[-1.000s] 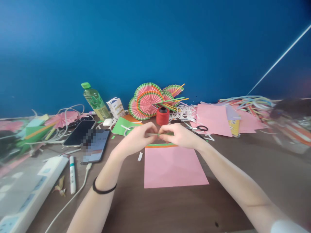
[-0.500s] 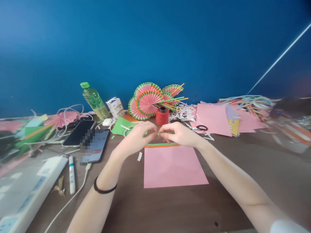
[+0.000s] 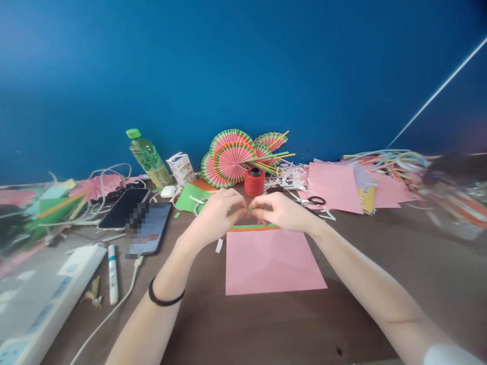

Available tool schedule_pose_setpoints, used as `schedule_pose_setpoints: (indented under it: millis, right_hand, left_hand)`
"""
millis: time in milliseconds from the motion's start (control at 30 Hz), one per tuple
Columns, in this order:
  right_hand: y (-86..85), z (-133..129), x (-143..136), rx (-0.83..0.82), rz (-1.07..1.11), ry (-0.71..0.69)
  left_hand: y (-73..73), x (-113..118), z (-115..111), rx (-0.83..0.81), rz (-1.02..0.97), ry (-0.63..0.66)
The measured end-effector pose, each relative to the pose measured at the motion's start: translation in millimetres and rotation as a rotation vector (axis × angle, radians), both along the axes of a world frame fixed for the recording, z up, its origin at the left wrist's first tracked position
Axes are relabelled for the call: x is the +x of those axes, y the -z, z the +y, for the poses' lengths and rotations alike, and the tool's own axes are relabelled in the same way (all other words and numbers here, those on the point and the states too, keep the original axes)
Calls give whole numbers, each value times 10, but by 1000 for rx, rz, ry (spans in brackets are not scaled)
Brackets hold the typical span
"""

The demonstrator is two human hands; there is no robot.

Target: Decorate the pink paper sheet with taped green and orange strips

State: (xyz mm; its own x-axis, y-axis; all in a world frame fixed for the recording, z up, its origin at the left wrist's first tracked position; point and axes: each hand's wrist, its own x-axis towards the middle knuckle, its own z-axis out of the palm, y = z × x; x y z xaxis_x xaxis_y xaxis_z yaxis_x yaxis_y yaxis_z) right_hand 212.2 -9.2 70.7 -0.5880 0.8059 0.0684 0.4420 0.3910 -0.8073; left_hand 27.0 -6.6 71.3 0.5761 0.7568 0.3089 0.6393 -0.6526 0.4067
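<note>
My left hand [image 3: 220, 213] and my right hand [image 3: 281, 210] meet fingertip to fingertip above the desk, both closed in a pinch. Between the fingertips shows a tiny green piece [image 3: 249, 210]; its shape is mostly hidden by the fingers. Just below them lies a pink paper sheet [image 3: 272, 263], flat, with a green and orange band [image 3: 254, 228] along its far edge. Behind the hands stands a spool of red thread [image 3: 254, 183]. A white paper scrap [image 3: 219, 246] lies left of the sheet.
Pleated paper fans [image 3: 233, 159] lean against the blue wall. Scissors [image 3: 314, 200] and pink sheets [image 3: 335, 187] lie right. To the left are green paper [image 3: 190, 197], a green bottle [image 3: 149, 159], a small box [image 3: 181, 169], two phones [image 3: 154, 233], a marker [image 3: 112, 274] and a power strip [image 3: 49, 304].
Both hands stay almost in place, still pinching at the same spot. The fingertips shift slightly, and less of the green piece shows. The sheet lies as before.
</note>
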Motion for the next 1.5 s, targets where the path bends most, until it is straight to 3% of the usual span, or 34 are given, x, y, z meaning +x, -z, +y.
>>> schedule_pose_setpoints:
  millis: [1067,1200,1400,1500]
  right_hand:
    - [-13,51,53,-52,-31,6]
    - [11,104,95,-40,-16,51]
    - [24,175,160,-18,-6,112]
    - [14,188,190,-10,-22,123]
  left_hand:
    - [-18,22,-16,-275,-67,-91]
    - [78,-181,144,-210,-41,-276]
    - [316,-641,402,-109,221,-833]
    - [384,-767,434,-112,321,-952]
